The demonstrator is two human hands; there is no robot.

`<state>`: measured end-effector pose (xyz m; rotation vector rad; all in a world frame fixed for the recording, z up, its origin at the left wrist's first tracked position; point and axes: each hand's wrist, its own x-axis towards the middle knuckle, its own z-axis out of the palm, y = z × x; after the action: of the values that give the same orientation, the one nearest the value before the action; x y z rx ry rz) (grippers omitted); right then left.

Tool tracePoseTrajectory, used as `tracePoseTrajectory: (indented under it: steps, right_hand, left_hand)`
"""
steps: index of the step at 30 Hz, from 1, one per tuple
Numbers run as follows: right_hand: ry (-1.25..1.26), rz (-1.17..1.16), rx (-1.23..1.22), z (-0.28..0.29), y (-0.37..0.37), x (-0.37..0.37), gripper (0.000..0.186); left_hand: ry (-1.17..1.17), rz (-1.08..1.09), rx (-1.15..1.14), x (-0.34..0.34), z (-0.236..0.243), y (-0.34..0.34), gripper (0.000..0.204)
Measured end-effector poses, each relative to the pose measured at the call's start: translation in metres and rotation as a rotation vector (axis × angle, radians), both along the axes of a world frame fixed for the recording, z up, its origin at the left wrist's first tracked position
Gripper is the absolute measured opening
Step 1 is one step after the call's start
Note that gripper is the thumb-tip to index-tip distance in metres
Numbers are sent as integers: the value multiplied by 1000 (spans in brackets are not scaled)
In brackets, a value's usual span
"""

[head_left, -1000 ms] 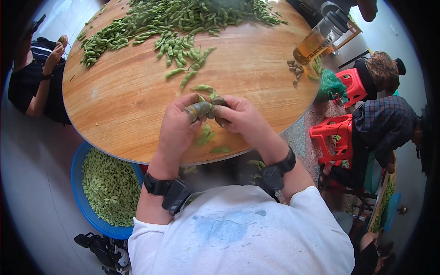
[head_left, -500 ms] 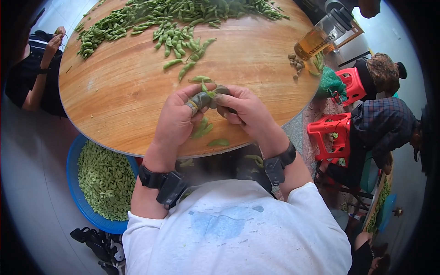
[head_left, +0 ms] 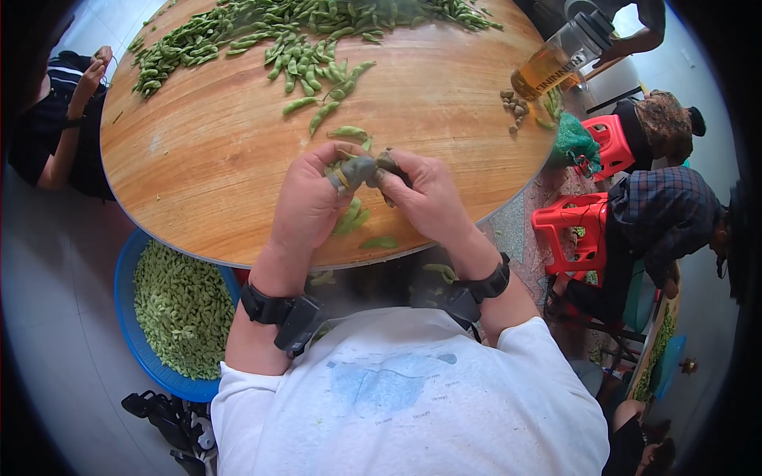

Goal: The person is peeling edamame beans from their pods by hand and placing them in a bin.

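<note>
My left hand (head_left: 309,194) and my right hand (head_left: 432,194) meet above the near edge of the round wooden table (head_left: 214,182). Both are closed, with grey-green coverings on the fingertips, which nearly touch. A sliver of a green soybean pod (head_left: 333,166) shows in the left fingers, mostly covered. Whatever the right fingers pinch is hidden. Just beyond the hands lies a loose pod (head_left: 348,132). Closer to me, more pods (head_left: 352,217) and a single one (head_left: 379,243) rest by the table edge.
Across the far side spreads a heap of pods (head_left: 317,20). A bottle of amber liquid (head_left: 548,67) stands right, beside small brown lumps (head_left: 514,107). At lower left, a blue basin (head_left: 131,333) holds shelled beans. Red stools (head_left: 571,230) and other people are around.
The green pod that showed between my fingertips is now mostly covered by my left fingers. My right hand has turned slightly. At upper right, another person's arm has come in near the bottle.
</note>
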<state>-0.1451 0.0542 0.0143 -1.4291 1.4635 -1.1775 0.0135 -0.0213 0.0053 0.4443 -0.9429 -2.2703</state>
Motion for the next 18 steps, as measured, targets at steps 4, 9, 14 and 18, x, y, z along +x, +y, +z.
tracePoseTrajectory:
  steps: [4,9,14,18]
  right_hand:
    - [-619,62,294,14,2,-2,12]
    - [-1299,269,448,8,9,-4,12]
    - [-906,278,321,9,9,-2,15]
    - [-58,-87,-115,9,2,9,18]
  left_hand:
    - [30,-52,34,1,0,-2,21]
    - [167,-165,20,7,4,-2,25]
    - [142,-83,2,4,5,0,29]
    - [-67,53,-49,-4,8,3,34]
